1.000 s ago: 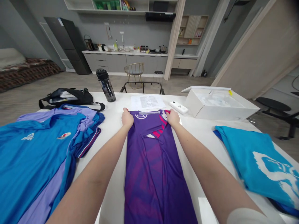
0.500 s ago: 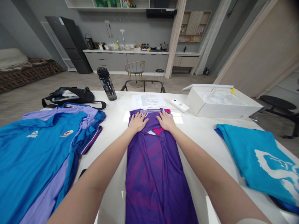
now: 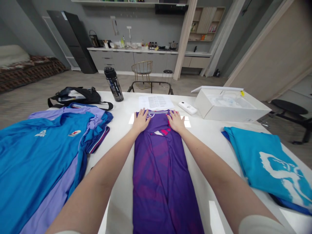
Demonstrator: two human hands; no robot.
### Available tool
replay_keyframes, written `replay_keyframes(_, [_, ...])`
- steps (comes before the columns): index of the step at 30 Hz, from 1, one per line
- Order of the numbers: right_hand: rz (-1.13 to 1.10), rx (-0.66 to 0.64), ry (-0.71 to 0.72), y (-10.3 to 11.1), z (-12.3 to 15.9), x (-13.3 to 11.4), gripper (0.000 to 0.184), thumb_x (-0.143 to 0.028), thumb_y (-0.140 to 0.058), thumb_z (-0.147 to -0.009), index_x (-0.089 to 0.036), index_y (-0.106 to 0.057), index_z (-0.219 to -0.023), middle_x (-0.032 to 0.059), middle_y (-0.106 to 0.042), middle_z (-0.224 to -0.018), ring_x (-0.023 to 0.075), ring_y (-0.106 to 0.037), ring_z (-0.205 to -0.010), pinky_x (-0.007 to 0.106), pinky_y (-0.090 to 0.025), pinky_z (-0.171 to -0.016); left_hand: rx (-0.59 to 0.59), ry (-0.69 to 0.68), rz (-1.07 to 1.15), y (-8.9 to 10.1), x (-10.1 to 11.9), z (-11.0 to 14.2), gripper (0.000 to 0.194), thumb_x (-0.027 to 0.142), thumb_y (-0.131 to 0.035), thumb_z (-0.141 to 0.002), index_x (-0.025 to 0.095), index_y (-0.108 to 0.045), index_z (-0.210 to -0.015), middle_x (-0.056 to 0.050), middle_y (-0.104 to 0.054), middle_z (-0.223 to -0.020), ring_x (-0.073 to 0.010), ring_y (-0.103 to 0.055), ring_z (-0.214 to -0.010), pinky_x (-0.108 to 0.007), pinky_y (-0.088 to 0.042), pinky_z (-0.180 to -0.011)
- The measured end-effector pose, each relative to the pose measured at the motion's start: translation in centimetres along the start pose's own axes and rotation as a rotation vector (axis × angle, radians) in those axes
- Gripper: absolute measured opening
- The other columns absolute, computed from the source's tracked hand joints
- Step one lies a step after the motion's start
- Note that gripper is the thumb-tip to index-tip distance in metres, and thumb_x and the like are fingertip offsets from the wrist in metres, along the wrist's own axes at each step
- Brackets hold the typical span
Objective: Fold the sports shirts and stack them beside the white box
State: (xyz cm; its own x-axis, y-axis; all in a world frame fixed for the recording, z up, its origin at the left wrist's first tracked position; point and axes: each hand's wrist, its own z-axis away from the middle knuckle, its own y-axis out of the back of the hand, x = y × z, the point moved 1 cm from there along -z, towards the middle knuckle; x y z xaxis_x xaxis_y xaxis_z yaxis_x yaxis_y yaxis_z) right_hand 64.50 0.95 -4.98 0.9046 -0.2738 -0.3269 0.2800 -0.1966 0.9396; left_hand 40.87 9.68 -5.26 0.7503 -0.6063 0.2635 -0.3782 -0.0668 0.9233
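A purple shirt [image 3: 156, 169] with pink patches lies on the white table [image 3: 119, 182] as a long narrow strip, its far end doubled over toward me. My left hand [image 3: 141, 121] rests flat on the left side of that doubled end, fingers stretched out. On the right side lies my right hand [image 3: 176, 121], also flat with its fingers apart. Both palms touch the cloth and grip nothing. Between the hands the collar opening shows a bit of white and pink fabric.
Blue and lavender shirts [image 3: 53, 146] pile up at the left, with a black bag [image 3: 78, 97] behind. A dark bottle [image 3: 114, 84], printed papers [image 3: 156, 102], a white device [image 3: 187, 108] and a white box [image 3: 231, 107] stand farther back. Folded turquoise shirts [image 3: 258, 156] lie right.
Both hands have moved slightly outward and toward the far corners of the doubled end, staying flat on the cloth. The view has shifted a little.
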Motion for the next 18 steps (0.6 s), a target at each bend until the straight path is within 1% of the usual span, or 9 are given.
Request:
replay_keyframes(1, [-0.006,0.044,0.030,0.5,1.1,-0.3,0.055,-0.047,-0.033,-0.106,-0.021,-0.046,-0.152,0.0128,-0.031,-0.165,0.0324,-0.024,-0.151,0.064,-0.017,-0.120,0.015,-0.048,0.005,0.7,1.0,1.1,0.058,0.039,-0.039,-0.103,0.018,-0.037,-0.157,-0.014,-0.028,-0.166,-0.0309,-0.023,-0.154,-0.056,-0.014,-0.125])
replay_keyframes(3, [-0.023,0.080,0.132,1.6,4.2,-1.1,0.042,-0.037,-0.044,-0.103,-0.017,-0.060,-0.136,0.0165,-0.048,-0.152,0.0303,-0.039,-0.141,0.052,-0.028,-0.118,0.004,-0.157,0.028,2.3,3.4,4.1,0.052,0.031,-0.045,-0.100,0.017,-0.046,-0.150,-0.014,-0.035,-0.162,-0.0299,-0.031,-0.149,-0.050,-0.022,-0.123])
replay_keyframes(5, [-0.069,0.057,0.260,2.6,8.4,-1.9,0.029,-0.029,-0.050,-0.099,-0.017,-0.067,-0.120,0.0151,-0.060,-0.132,0.0263,-0.051,-0.127,0.040,-0.038,-0.110,-0.024,-0.242,0.057,4.1,6.0,8.1,0.043,0.027,-0.048,-0.098,0.020,-0.054,-0.139,-0.013,-0.047,-0.150,-0.0282,-0.045,-0.138,-0.044,-0.035,-0.117])
replay_keyframes(7, [-0.124,0.007,0.362,3.4,13.4,-2.6,0.020,-0.026,-0.053,-0.098,-0.019,-0.068,-0.110,0.0105,-0.064,-0.116,0.0217,-0.058,-0.111,0.032,-0.043,-0.099,-0.065,-0.305,0.090,5.8,8.3,12.8,0.033,0.025,-0.048,-0.098,0.021,-0.059,-0.128,-0.011,-0.058,-0.133,-0.0258,-0.055,-0.123,-0.040,-0.044,-0.107])
replay_keyframes(10, [-0.154,-0.074,0.434,4.1,20.9,-3.1,0.010,-0.023,-0.058,-0.095,-0.020,-0.066,-0.100,0.0042,-0.063,-0.097,0.0167,-0.059,-0.089,0.026,-0.043,-0.082,-0.139,-0.397,0.165,7.5,10.9,20.1,0.022,0.023,-0.050,-0.098,0.022,-0.061,-0.117,-0.007,-0.063,-0.113,-0.0225,-0.060,-0.108,-0.035,-0.048,-0.097])
replay_keyframes(13, [-0.165,-0.144,0.458,4.7,27.5,-3.2,0.005,-0.021,-0.061,-0.093,-0.021,-0.065,-0.096,-0.0005,-0.061,-0.082,0.0145,-0.056,-0.076,0.025,-0.039,-0.072,-0.207,-0.447,0.184,8.3,12.3,26.4,0.017,0.021,-0.050,-0.098,0.023,-0.064,-0.108,-0.005,-0.066,-0.104,-0.0205,-0.062,-0.100,-0.032,-0.049,-0.091])
replay_keyframes(16, [-0.166,-0.156,0.444,5.3,32.9,-3.4,0.006,-0.018,-0.062,-0.092,-0.021,-0.066,-0.096,-0.0016,-0.062,-0.078,0.0143,-0.056,-0.074,0.025,-0.036,-0.070,-0.254,-0.480,0.142,8.8,13.7,31.3,0.018,0.021,-0.051,-0.098,0.022,-0.068,-0.104,-0.005,-0.068,-0.105,-0.0208,-0.063,-0.099,-0.033,-0.049,-0.090])
replay_keyframes(18, [-0.138,-0.141,0.440,5.7,36.0,-3.6,0.006,-0.018,-0.062,-0.093,-0.021,-0.066,-0.097,-0.0003,-0.063,-0.081,0.0152,-0.057,-0.077,0.026,-0.037,-0.071,-0.252,-0.490,0.124,9.1,14.7,33.9,0.022,0.024,-0.050,-0.099,0.021,-0.070,-0.108,-0.007,-0.069,-0.110,-0.0218,-0.064,-0.102,-0.035,-0.049,-0.093])
